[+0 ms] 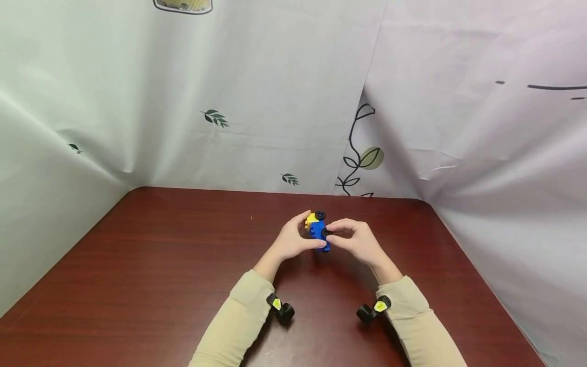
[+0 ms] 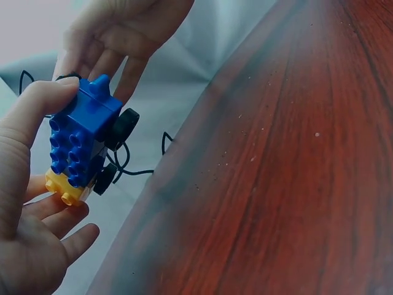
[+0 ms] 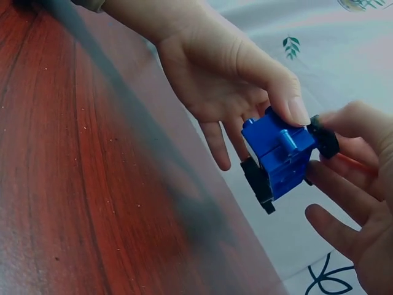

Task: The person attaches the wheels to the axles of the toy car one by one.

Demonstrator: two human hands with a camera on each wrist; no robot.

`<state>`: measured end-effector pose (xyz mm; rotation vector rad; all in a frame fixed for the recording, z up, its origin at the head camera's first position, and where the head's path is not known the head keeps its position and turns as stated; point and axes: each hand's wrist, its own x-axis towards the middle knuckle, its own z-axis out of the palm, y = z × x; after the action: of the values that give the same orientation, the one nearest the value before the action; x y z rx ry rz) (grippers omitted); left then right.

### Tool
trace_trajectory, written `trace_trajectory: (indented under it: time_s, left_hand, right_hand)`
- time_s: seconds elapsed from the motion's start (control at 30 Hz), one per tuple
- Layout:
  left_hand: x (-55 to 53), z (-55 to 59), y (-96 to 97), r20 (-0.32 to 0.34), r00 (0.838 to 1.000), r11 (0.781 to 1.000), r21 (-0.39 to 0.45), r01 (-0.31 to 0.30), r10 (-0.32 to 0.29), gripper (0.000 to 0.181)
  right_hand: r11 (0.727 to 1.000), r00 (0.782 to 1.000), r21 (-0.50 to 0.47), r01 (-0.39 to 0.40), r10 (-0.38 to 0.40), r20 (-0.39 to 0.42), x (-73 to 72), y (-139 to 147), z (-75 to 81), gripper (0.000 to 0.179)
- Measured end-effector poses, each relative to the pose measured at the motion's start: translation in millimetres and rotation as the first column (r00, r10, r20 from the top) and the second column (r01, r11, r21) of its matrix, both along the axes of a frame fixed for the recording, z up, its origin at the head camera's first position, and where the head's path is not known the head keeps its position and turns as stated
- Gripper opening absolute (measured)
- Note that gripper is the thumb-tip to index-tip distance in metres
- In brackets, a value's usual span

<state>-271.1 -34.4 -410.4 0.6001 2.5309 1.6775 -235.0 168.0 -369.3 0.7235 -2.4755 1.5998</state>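
Note:
A small toy car of blue and yellow building blocks (image 1: 317,230) is held up above the table between the two hands. Its studs and black wheels (image 2: 122,129) show in the left wrist view. The left hand (image 1: 293,241) grips it by the ends, thumb on the blue end and fingers at the yellow block (image 2: 66,188). With thumb and fingertips, the right hand (image 1: 356,239) pinches a black wheel (image 3: 323,136) on the car's side. Whether that wheel is fully seated on its axle cannot be told.
The dark red-brown wooden table (image 1: 137,285) spreads under both arms. Behind it hangs a pale cloth (image 1: 275,92) printed with leaves and a vine. Each sleeve cuff carries a small black wrist camera (image 1: 285,313).

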Motion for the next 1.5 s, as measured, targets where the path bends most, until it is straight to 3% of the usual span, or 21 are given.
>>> trace_trajectory:
  time_s: [0.17, 0.3, 0.5, 0.7, 0.87, 1.07, 1.3, 1.5]
  left_hand:
    - [1.3, 0.2, 1.4, -0.029, 0.999, 0.999, -0.040, -0.020, 0.019, 0.097]
    - [2.8, 1.7, 2.2, -0.045, 0.998, 0.999, -0.038, -0.034, 0.032, 0.097]
    - [4.1, 4.9, 2.7, -0.052, 0.998, 0.999, -0.017, -0.039, 0.038, 0.097]
    - [7.0, 3.2, 3.3, -0.038, 0.998, 0.999, -0.013, -0.040, 0.040, 0.096]
    - [9.0, -0.5, 3.4, -0.032, 0.999, 0.999, -0.015, -0.039, 0.039, 0.095]
    - [6.8, 0.7, 4.2, -0.040, 0.998, 0.999, -0.010, -0.044, 0.044, 0.095]
    - [5.9, 1.6, 4.2, -0.023, 1.000, 1.000, -0.020, -0.018, 0.017, 0.094]
    - [5.7, 2.7, 4.4, -0.026, 1.000, 1.000, -0.010, 0.002, -0.003, 0.092]
  right_hand:
    - [0.996, 0.997, -0.037, 0.075, -0.074, 0.038, -10.8, 1, -14.8, 0.016]
    - [0.992, 0.986, -0.084, 0.098, -0.085, 0.142, -11.7, -2, -15.9, 0.023]
    - [0.984, 0.931, -0.152, 0.095, -0.034, 0.362, -11.3, -6, -14.1, 0.036]
    - [0.983, 0.885, -0.153, 0.102, -0.019, 0.466, -9.9, -8, -18.0, 0.042]
    - [0.982, 0.857, -0.166, 0.086, 0.011, 0.514, -6.6, -8, -21.9, 0.045]
    - [0.977, 0.857, -0.209, 0.050, 0.065, 0.511, -7.1, -9, -19.6, 0.051]
    - [0.975, 0.826, -0.221, 0.027, 0.103, 0.555, -8.7, -7, -17.1, 0.057]
    - [0.975, 0.819, -0.221, 0.003, 0.124, 0.560, -9.8, -4, -17.4, 0.059]
